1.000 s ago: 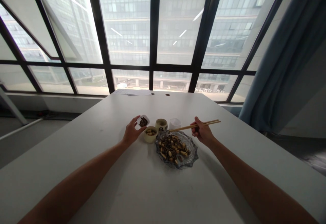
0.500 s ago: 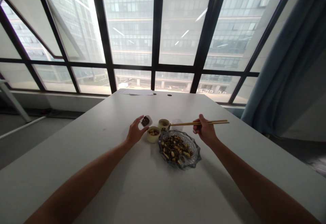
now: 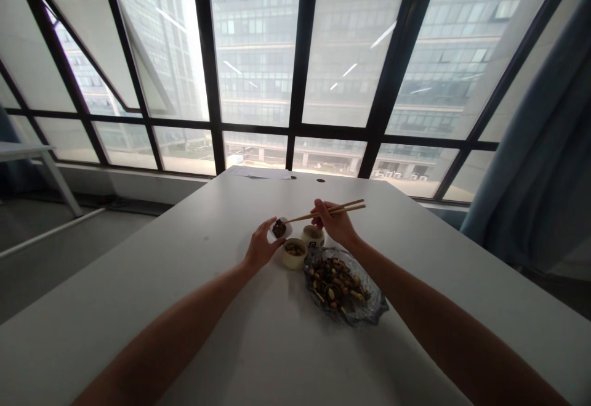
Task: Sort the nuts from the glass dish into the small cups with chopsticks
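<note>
My left hand (image 3: pixel 262 247) grips the rim of a small white dish (image 3: pixel 287 230) with dark bits in it. Pinched in my right hand (image 3: pixel 329 218) is a pair of chopsticks (image 3: pixel 344 208), their tips at the dish's right side, over or touching the dark bits. Just right of my left fingers stands a cream cup (image 3: pixel 294 260) with light brown pieces inside. A second cream cup (image 3: pixel 314 238) with a dark character on it is behind that one, below my right hand. A clear scalloped plate (image 3: pixel 376 307) holds a mixed heap of nuts and dark pieces (image 3: pixel 336 283).
All of this rests on a long white table (image 3: pixel 221 344). Paper sheets (image 3: pixel 261 173) lie at its far edge beside two small dark round spots. Windows stand beyond, a blue curtain (image 3: pixel 521 178) hangs at right, and another white table (image 3: pixel 23 150) is at far left.
My right hand has moved left with the chopsticks, bringing their tips from beside the rear cup to the small dish. The whole view has shifted, so the table items appear further right.
</note>
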`<move>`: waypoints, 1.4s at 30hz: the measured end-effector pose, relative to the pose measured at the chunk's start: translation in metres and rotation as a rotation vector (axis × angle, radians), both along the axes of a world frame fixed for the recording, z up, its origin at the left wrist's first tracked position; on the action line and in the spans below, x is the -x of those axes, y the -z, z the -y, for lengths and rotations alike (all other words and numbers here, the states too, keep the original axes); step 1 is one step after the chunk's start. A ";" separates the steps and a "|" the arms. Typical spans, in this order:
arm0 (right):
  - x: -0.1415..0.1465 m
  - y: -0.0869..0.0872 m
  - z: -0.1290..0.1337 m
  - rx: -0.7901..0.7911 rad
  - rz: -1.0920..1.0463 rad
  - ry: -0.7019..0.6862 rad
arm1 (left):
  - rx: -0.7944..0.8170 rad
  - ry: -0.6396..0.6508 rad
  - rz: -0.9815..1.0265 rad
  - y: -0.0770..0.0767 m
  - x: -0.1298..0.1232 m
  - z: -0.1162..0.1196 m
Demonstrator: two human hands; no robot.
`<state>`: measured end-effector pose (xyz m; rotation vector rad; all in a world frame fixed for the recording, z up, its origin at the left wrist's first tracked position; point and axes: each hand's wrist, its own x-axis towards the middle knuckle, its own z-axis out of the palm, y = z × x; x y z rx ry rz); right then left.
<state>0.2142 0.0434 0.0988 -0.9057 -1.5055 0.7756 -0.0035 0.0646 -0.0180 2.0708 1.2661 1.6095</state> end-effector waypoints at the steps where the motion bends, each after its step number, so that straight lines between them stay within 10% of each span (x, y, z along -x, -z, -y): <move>1: -0.006 -0.002 0.003 -0.019 -0.014 0.026 | 0.006 0.003 0.002 0.001 0.000 -0.001; 14: -0.105 0.027 0.068 0.088 0.005 0.203 | 0.202 -0.142 0.121 -0.004 0.005 -0.005; 42: -0.103 0.073 0.070 0.049 0.005 0.285 | 0.370 -0.138 0.107 0.003 0.017 -0.009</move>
